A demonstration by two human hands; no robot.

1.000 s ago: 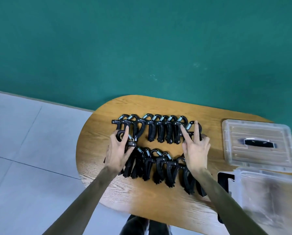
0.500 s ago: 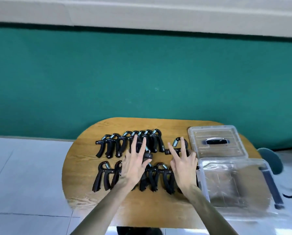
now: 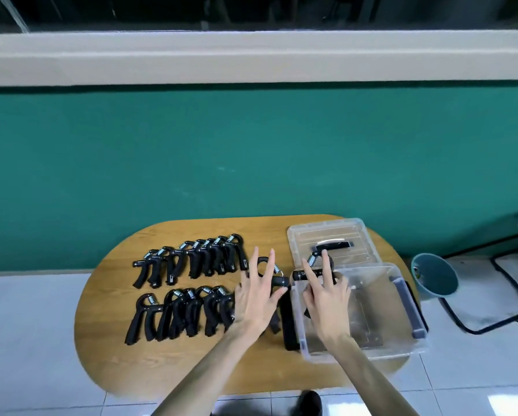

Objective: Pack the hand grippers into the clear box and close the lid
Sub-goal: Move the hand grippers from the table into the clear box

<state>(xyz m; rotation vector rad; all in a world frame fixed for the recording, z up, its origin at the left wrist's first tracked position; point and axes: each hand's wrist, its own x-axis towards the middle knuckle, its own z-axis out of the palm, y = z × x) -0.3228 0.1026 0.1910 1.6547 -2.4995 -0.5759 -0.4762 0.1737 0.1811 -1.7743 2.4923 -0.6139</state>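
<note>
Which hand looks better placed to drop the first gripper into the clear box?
The right hand, probably. It holds a hand gripper right at the clear box's open rim, while the left hand with its own gripper is over the table beside it.

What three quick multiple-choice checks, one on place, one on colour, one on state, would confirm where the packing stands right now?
1. Where does the lid lie?
A. On the table behind the clear box
B. On the floor
C. Clipped onto the box

2. What colour is the bucket on the floor to the right of the table?
A. Red
B. Teal
C. Yellow

3. What is the right hand doing?
A. Resting flat on the table
B. Holding a hand gripper over the clear box
C. Pressing the lid shut

Answers: 1 A, the lid sits flat on the wood beyond the open box. 2 B, its wall is teal. 3 B, its fingers close on a gripper above the box's near-left rim.
</note>
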